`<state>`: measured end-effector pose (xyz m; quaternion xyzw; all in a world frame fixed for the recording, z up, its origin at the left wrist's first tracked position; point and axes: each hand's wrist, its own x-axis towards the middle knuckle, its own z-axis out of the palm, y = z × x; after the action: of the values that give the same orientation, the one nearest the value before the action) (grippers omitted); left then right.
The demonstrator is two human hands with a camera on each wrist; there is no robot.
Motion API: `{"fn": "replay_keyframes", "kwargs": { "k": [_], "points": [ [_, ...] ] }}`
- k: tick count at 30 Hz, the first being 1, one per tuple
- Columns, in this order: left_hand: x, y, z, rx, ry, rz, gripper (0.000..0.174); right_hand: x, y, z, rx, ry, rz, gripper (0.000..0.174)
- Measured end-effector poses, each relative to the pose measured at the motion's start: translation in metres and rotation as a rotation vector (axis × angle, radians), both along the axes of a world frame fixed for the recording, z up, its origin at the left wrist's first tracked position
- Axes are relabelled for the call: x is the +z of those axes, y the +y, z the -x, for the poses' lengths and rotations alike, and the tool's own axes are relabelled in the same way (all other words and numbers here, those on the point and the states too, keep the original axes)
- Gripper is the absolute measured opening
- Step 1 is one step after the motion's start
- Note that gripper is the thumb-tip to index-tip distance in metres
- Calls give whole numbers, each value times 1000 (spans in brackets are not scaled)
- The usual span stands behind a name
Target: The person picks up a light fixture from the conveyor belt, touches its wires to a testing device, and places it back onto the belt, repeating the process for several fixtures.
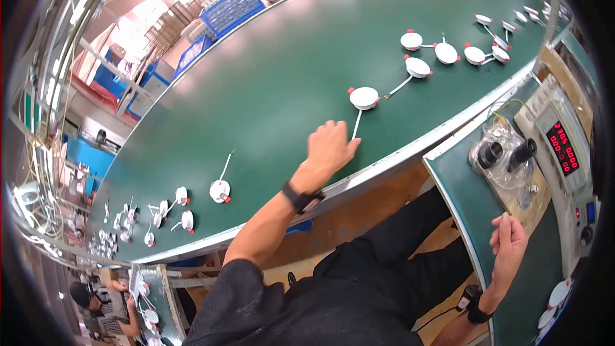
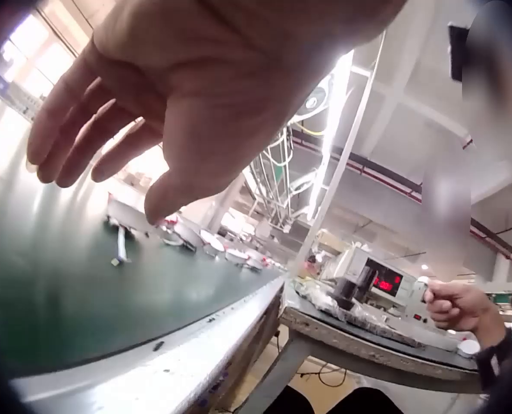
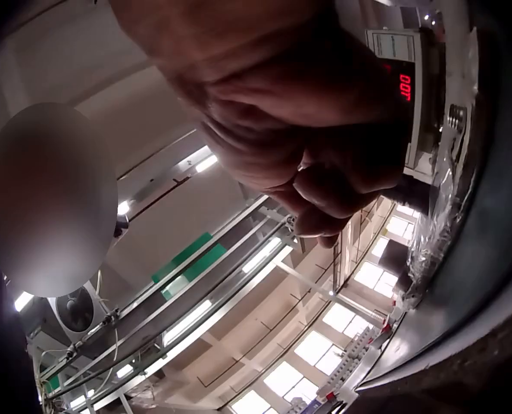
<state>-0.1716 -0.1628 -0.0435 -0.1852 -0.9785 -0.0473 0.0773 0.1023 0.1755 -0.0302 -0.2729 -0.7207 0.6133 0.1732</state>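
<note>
My left hand (image 1: 330, 147) reaches over the green belt (image 1: 275, 90), fingers loosely extended with nothing in them. Just beyond it lies a white round lamp (image 1: 364, 98) with red clips. The lamp's white cord (image 1: 357, 123) runs back toward my thumb and overlaps it in the head view. In the left wrist view the palm (image 2: 213, 103) faces the belt, lamps showing past the thumb. My right hand (image 1: 508, 243) is above the side table, its fingers curled and the thumb against them. The right wrist view shows those curled fingers (image 3: 325, 190) with no object visible among them.
A fixture with two black cylinders (image 1: 490, 154) under clear plastic stands beside a meter (image 1: 562, 147) with red digits. More white lamps (image 1: 446, 53) lie along the belt at right, others (image 1: 220, 191) at left. A metal edge (image 1: 384, 168) borders the belt. Another person (image 1: 106, 307) sits lower left.
</note>
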Motion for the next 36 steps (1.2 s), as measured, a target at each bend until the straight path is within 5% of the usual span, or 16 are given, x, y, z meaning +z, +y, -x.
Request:
{"fn": "replay_keyframes", "kwargs": {
  "k": [5,9,13,18,22,25,32,36],
  "points": [
    [-49,-6,48,-39,37,8,17,-6,-6,4,50,-25,9,32],
    [-25,-33,39,-19,-42,-54,11,4,-20,11,97,-30,28,29],
    [35,-38,4,-304,162,-320,14,19,-50,26,181,74,-13,14],
    [123,24,-76,-426,-122,-470,21,43,-102,72,352,404,-399,41],
    [142,53,-111,-726,-362,-578,29,33,-101,64,518,554,-545,26],
    [138,71,-115,-664,-757,-775,28,50,-86,25,633,285,-17,19],
    [101,126,-132,-363,-1218,-1314,27,43,-74,-23,287,188,12,15],
    [81,139,-140,-478,-1244,-1224,30,42,-68,-30,205,137,-109,15]
  ]
}}
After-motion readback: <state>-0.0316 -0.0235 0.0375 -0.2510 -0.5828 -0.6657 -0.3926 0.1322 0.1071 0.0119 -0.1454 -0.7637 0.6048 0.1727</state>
